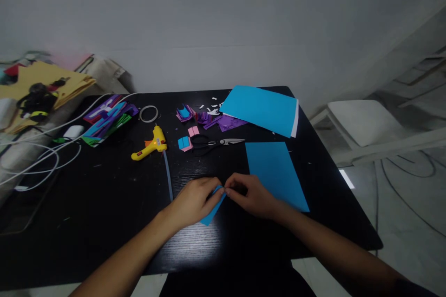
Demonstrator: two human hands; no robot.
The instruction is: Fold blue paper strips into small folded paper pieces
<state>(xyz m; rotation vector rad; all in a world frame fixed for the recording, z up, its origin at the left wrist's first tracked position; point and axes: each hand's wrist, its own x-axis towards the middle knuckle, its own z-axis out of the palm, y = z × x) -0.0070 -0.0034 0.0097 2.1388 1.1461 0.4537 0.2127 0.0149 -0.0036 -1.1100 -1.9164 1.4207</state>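
Note:
Near the front middle of the black table, a small blue paper piece (211,216) lies partly under my left hand (197,200), whose thumb and fingers pinch it. My right hand (251,194) is closed at the paper's upper right corner, thumb and forefinger pressed together on it. The two hands' fingertips nearly meet there. Part of the paper is hidden by my left hand. To the right lies a larger blue sheet (276,174). Black-handled scissors (223,142) rest beyond my hands, beside small folded blue and pink pieces (185,143).
A yellow glue gun (152,144) and a tape ring (148,113) lie left of the scissors. Farther back are a blue sheet stack (261,107), purple scraps (232,123) and white bits. White cables (52,151) and colored strips (109,118) occupy the left; a white chair (365,123) stands right.

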